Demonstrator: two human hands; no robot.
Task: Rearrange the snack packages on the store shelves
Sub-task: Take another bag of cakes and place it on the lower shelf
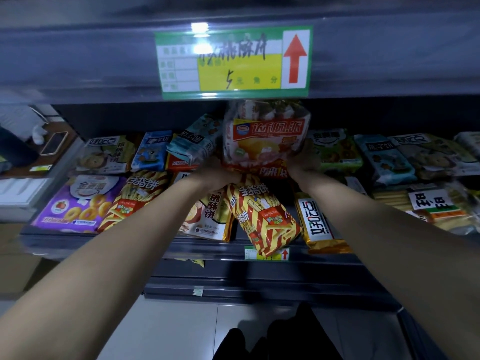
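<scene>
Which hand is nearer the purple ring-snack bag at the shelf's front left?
Left. The left hand grips the pie bag at its lower left, right of the purple bag; the right hand grips its opposite side, farther right.

This is a small shop, seen at a snack aisle. Dark metal shelving (78,61) carries a clear plastic rail with a green and yellow price label (233,63), handwritten and marked with a red arrow. A smaller price label (267,254) sits on the lower shelf edge (104,245). The shelf is packed with branded goods lying in rows: a purple bag of ring biscuits (78,203), a striped finger-biscuit bag (262,214), a bag of wrapped pies (267,141). Below lies a pale tiled floor (168,328).
</scene>
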